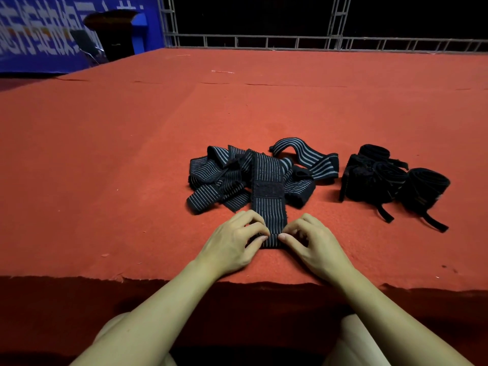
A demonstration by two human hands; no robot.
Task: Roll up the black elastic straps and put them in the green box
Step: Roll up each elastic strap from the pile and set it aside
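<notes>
- A black striped strap [268, 196] is stretched flat on the red cloth [105, 167], its near end rolled.
- That roll is pinched from both sides: left hand [232, 247] and right hand [314, 247], fingers curled.
- Loose straps [219, 180] are heaped behind.
- Rolled straps [390, 180] are seen right.

Red felt-covered table [132, 159] with black straps

A tangled pile of striped elastic straps [227, 178] is spread near centre; rolled straps [390, 180] are grouped just to its right.
</notes>
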